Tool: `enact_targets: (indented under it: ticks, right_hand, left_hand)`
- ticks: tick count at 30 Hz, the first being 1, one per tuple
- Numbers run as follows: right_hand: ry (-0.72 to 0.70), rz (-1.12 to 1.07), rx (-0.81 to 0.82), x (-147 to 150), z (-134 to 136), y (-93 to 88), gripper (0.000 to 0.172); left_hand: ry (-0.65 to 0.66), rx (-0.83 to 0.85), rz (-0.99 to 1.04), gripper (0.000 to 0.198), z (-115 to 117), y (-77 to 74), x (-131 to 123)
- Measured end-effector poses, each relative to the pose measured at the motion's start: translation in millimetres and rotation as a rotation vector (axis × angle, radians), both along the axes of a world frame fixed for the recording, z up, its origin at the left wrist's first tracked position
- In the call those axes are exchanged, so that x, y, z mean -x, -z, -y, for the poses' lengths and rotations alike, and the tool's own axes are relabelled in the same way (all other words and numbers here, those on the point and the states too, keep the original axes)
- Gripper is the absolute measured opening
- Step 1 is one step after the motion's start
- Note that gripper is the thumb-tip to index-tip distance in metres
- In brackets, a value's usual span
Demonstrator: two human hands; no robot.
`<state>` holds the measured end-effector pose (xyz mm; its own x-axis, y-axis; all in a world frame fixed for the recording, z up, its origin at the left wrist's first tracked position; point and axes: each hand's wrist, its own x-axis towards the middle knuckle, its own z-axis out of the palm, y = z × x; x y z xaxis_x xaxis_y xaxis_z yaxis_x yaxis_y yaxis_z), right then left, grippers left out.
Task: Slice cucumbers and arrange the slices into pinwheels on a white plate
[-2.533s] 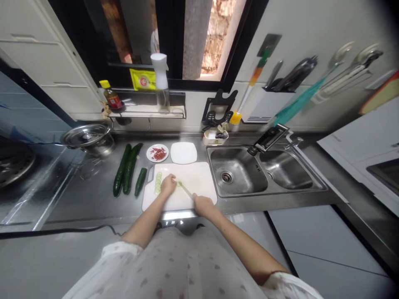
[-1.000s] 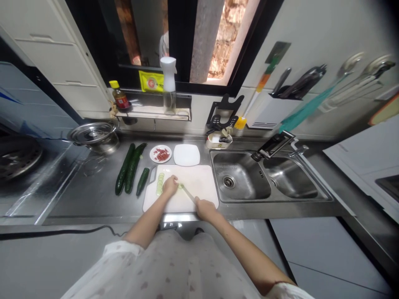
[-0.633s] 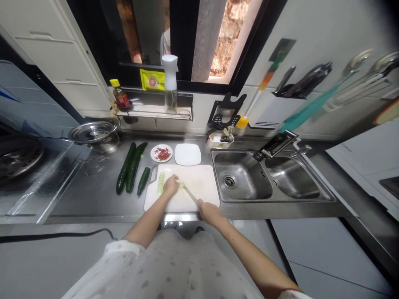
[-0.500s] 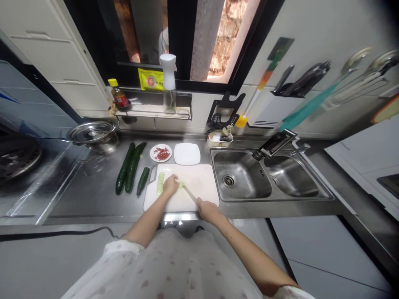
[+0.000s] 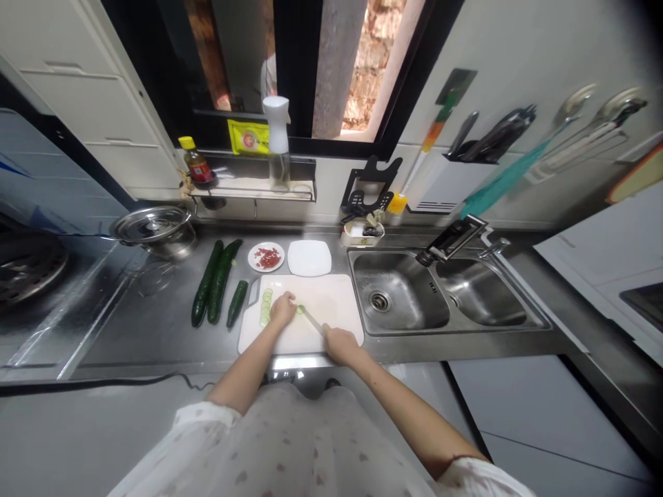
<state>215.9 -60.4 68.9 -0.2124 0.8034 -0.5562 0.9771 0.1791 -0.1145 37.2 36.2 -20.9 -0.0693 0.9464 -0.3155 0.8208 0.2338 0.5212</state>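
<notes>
My right hand [image 5: 339, 344] is wrapped round the handle of a knife [image 5: 312, 320], whose blade points up and left over the white cutting board [image 5: 331, 300]. At the blade's tip lies a small pale-green cucumber slice [image 5: 300, 310]. My left hand [image 5: 283, 308] is closed, with its fingertips at the edge of this slice, seeming to pinch it; the exact contact is too small to see. Left of that hand, a row of overlapping cucumber slices [image 5: 266, 307] lies on the board. A short cut cucumber [image 5: 237, 304] rests beside the board's left edge.
Two long cucumbers [image 5: 215, 283] lie farther left on the steel counter. Behind the board stand a plate [image 5: 280, 264] of chopped red pieces and a white square plate [image 5: 309, 259]. A lidded pot [image 5: 155, 231] is at back left. A double sink [image 5: 404, 297] adjoins the board's right side.
The knife and my right hand have shifted slightly left. My left hand stays in nearly the same place on the board. The whole view has moved a little.
</notes>
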Motion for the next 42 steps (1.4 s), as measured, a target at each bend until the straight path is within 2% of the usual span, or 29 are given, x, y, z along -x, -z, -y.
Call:
enact_targets:
  ticks: [8,17,24,31,35,39,42]
  right_hand:
    - [-0.013,0.020,0.006,-3.1,-3.9,3.1,0.032]
    - [-0.024,0.033,0.029,-7.5,-0.1,-4.5,0.031]
    - [-0.022,0.012,0.008,-5.2,-4.4,0.5,0.032]
    - [-0.030,0.046,0.017,-1.6,-9.2,-10.6,0.035]
    - [-0.042,0.040,0.010,-1.6,-9.8,-9.5,0.035]
    - [-0.033,0.018,0.001,-3.7,-5.7,-5.7,0.033]
    - [-0.018,0.009,0.003,-6.7,0.6,-5.7,0.032]
  left_hand:
    - [0.000,0.003,-0.002,0.025,0.5,-3.2,-0.2]
    - [-0.001,0.011,-0.006,0.029,0.1,-3.6,0.3]
    - [0.001,0.011,0.006,0.028,0.8,-5.3,0.9]
    - [0.007,0.006,0.015,0.027,2.4,-10.4,0.7]
    - [0.006,0.012,0.021,0.026,2.8,-12.0,0.5]
    - [0.028,-0.038,0.021,0.027,7.6,-9.4,-0.1]
    - [0.094,-0.118,0.011,0.027,17.1,-5.6,-1.4]
